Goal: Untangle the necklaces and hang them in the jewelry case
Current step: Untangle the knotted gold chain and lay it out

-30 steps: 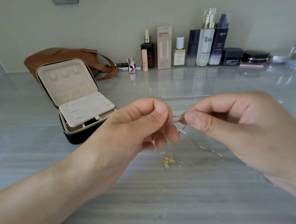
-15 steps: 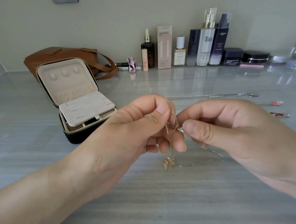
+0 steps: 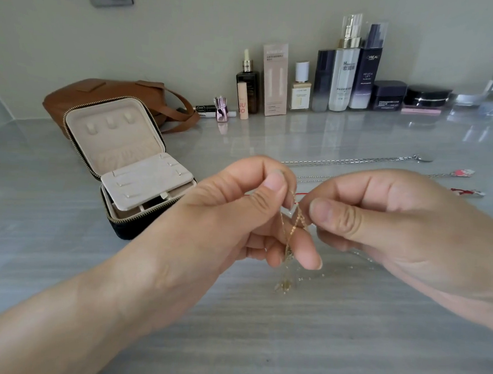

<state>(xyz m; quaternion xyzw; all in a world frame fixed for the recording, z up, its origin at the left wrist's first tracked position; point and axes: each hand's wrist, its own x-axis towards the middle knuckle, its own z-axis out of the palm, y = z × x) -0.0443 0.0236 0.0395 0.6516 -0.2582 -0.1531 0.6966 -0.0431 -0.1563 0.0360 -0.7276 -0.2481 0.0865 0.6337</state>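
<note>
1. Head view: the left hand (image 3: 237,215) and right hand (image 3: 397,226) meet, each pinching the gold necklace (image 3: 289,239) between thumb and forefinger. Its crossed strands dangle between and below them, and a red cord (image 3: 298,194) runs through the pinch.
2. Progress looks early. The jewelry case (image 3: 130,167) stands open left of the left hand, its hooks bare. Silver chains (image 3: 358,159) lie unhung beyond the right hand.
3. Fingertips hide the knot, the pendant (image 3: 283,285) is blurred, and the right wrist is cut off.

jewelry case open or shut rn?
Open. The case has its lid tipped back and its beige lining exposed. Nothing hangs inside.
</note>
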